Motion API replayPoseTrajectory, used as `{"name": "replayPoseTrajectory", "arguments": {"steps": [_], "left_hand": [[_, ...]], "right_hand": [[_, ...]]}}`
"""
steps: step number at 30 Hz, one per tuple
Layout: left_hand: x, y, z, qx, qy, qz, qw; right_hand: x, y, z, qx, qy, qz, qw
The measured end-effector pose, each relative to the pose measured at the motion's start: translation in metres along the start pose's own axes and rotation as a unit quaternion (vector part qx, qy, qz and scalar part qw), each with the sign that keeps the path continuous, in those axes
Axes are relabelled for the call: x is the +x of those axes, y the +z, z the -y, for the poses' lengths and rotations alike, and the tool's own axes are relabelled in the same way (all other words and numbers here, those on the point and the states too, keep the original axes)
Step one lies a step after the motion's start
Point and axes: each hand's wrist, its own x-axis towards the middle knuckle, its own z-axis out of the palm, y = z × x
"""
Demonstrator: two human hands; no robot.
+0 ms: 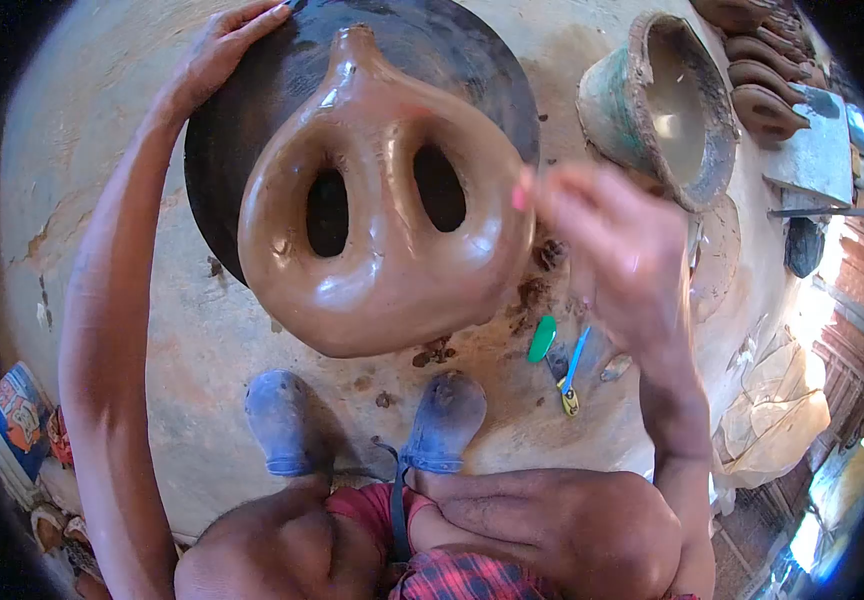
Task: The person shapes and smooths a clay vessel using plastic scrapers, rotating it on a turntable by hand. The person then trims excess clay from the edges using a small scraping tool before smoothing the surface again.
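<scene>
A smooth, wet brown clay piece [382, 290] with a narrow neck and two oval openings rests on a round black disc [497, 60]. At the disc's upper left rim lies my left hand [224, 50], its fingers stretched along the edge. My right hand [617, 225], blurred by motion, is at the right side of the clay with its fingers closed. A small pink thing [520, 198] shows at its fingertips against the clay; its kind is too blurred to make out.
A crusted bucket of murky water [617, 110] stands at upper right. On the floor lie a green oval piece [543, 339], a blue stick [578, 352] and a small yellow tool [568, 398]. Several clay pieces [764, 105] line the far right. Blue clogs [442, 420] are below the disc.
</scene>
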Motion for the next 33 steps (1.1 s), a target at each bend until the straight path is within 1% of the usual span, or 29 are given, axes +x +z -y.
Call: {"name": "replayPoseTrajectory", "arguments": {"steps": [1,3,4,6,9,10,11,13,14,15,17,18,19,21,23,25,26,27,29,31,33], "left_hand": [[0.003,-0.001,0.006,-0.016,0.0,0.0,1.0],[0.004,0.002,-0.003,-0.03,0.006,0.002,1.0],[-0.003,0.006,-0.018,-0.018,-0.007,-0.002,1.0],[-0.013,0.01,-0.032,-0.005,-0.019,-0.005,1.0],[-0.029,0.011,-0.033,0.011,-0.034,-0.034,0.999],[-0.033,0.011,-0.03,0.0,-0.045,-0.042,0.998],[-0.037,0.012,-0.029,-0.01,-0.053,-0.049,0.997],[-0.046,0.012,-0.03,0.009,-0.042,-0.058,0.997],[-0.05,0.012,-0.031,0.026,-0.032,-0.068,0.997],[-0.053,0.013,-0.029,0.026,-0.029,-0.064,0.997],[-0.059,0.016,-0.025,0.013,-0.044,-0.122,0.991],[-0.06,0.017,-0.024,0.013,-0.042,-0.12,0.992],[-0.061,0.017,-0.023,-0.004,-0.058,-0.12,0.991],[-0.064,0.016,-0.024,-0.021,-0.074,-0.122,0.99],[-0.07,0.017,-0.023,-0.001,-0.073,-0.128,0.989],[-0.077,0.019,-0.024,0.001,-0.071,-0.138,0.988],[-0.08,0.02,-0.025,0.005,-0.065,-0.145,0.987],[-0.082,0.021,-0.023,0.005,-0.065,-0.147,0.987],[-0.09,0.028,-0.022,-0.048,-0.084,-0.184,0.978],[-0.103,0.036,-0.023,-0.054,-0.076,-0.21,0.973],[-0.114,0.04,-0.021,-0.082,-0.091,-0.23,0.966]], "right_hand": [[0.015,0.008,-0.013,-0.004,-0.009,-0.076,0.997],[0.052,0.025,-0.035,0.017,-0.068,-0.14,0.988],[0.061,0.033,-0.04,0.015,-0.064,-0.142,0.988],[0.07,0.046,-0.045,0.032,-0.132,-0.104,0.985],[0.051,0.042,-0.04,0.032,-0.128,-0.096,0.987],[0.04,0.038,-0.037,0.041,-0.103,-0.095,0.989],[0.03,0.035,-0.03,0.041,-0.104,-0.094,0.989],[0.009,0.027,-0.014,0.021,-0.013,-0.085,0.996],[0.0,0.024,-0.006,0.012,0.019,-0.078,0.997],[-0.01,0.021,0.003,0.01,0.023,-0.079,0.997],[-0.026,0.019,0.024,0.018,0.113,-0.065,0.991],[-0.031,0.014,0.035,0.027,0.131,-0.055,0.989],[-0.035,0.009,0.042,0.026,0.132,-0.056,0.989],[-0.038,-0.003,0.05,0.059,0.137,0.005,0.989],[-0.031,-0.005,0.042,0.055,0.134,0.003,0.989],[-0.011,0.003,0.018,0.0,0.103,-0.104,0.989],[-0.004,0.01,0.004,-0.024,0.084,-0.125,0.988],[-0.001,0.015,-0.002,-0.024,0.082,-0.125,0.988],[0.001,0.021,-0.009,-0.05,0.047,-0.113,0.991],[-0.003,0.021,-0.001,-0.068,0.041,-0.109,0.991],[-0.004,0.016,0.011,-0.077,0.094,-0.075,0.99]]}}
